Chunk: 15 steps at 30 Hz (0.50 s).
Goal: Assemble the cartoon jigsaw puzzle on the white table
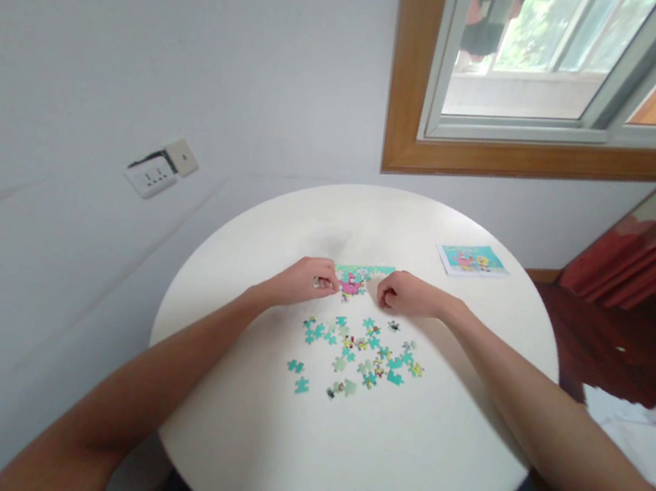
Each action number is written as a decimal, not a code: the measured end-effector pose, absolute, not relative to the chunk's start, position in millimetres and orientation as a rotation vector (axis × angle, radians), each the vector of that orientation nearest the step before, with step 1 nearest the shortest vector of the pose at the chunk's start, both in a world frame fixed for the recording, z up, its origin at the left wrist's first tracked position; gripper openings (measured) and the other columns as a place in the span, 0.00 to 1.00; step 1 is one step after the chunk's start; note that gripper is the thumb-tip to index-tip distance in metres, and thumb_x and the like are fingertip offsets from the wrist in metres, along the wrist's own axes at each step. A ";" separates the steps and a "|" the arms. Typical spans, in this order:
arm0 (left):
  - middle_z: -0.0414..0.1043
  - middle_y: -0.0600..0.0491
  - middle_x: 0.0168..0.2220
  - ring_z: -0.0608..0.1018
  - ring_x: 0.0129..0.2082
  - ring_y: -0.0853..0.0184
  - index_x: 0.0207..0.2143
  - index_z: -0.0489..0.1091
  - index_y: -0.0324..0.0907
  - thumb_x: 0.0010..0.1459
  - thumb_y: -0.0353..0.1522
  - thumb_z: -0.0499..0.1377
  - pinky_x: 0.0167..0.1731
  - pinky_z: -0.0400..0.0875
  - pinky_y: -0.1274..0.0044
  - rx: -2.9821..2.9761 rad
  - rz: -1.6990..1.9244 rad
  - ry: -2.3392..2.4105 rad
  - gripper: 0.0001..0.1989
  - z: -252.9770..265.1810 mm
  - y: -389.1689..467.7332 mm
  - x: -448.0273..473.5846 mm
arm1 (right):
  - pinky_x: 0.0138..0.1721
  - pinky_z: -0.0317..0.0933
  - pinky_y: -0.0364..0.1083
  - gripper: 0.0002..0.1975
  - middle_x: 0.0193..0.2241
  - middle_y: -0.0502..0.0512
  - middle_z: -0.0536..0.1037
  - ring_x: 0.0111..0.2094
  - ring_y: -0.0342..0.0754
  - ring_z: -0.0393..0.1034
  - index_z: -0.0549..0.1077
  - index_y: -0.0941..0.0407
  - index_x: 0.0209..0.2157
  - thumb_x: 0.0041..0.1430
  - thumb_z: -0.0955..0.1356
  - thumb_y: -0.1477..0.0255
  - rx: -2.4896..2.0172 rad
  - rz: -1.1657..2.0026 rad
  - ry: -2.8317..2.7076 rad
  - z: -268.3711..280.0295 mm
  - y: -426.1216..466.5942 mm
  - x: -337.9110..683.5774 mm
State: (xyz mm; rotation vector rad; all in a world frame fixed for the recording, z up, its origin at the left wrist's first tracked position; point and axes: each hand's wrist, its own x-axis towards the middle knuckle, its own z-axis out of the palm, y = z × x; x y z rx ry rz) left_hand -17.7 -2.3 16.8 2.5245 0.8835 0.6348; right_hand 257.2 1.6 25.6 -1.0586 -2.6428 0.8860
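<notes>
A partly joined jigsaw puzzle [351, 283], teal along its far edge with a pink figure in the middle, lies flat between my hands. At its left side my left hand [315, 280] has its fingertips pinched together by the pink part; whether a piece is between them is hidden. On the right my right hand [401, 292] is curled with its fingers folded in, close to the puzzle's right edge, and what it holds, if anything, cannot be seen. Nearer to me, several loose puzzle pieces [373, 342], mostly teal and pale green, are scattered.
The round white table [244, 434] stands against the wall. A small picture card [472, 261] in teal and pink lies at its far right. A wall socket [153, 174] is at left, a window [545, 55] behind, a red and white curtain [639, 241] at right.
</notes>
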 end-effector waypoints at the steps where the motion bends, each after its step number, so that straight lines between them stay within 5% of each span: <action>1: 0.73 0.52 0.31 0.73 0.31 0.71 0.32 0.76 0.40 0.59 0.30 0.60 0.33 0.65 0.80 2.522 0.642 0.892 0.05 17.2 -2.6 -17.2 | 0.29 0.56 0.41 0.15 0.22 0.53 0.77 0.25 0.42 0.66 0.78 0.60 0.24 0.41 0.60 0.82 -1.055 0.888 -2.642 25.4 1.7 257.4; 15: 0.70 0.54 0.29 0.71 0.29 0.70 0.31 0.73 0.39 0.58 0.36 0.61 0.32 0.64 0.79 2.434 0.626 0.994 0.09 16.8 -3.6 -16.0 | 0.30 0.56 0.41 0.14 0.22 0.52 0.76 0.25 0.41 0.66 0.77 0.60 0.24 0.42 0.60 0.82 -1.075 0.896 -2.646 26.0 2.1 258.7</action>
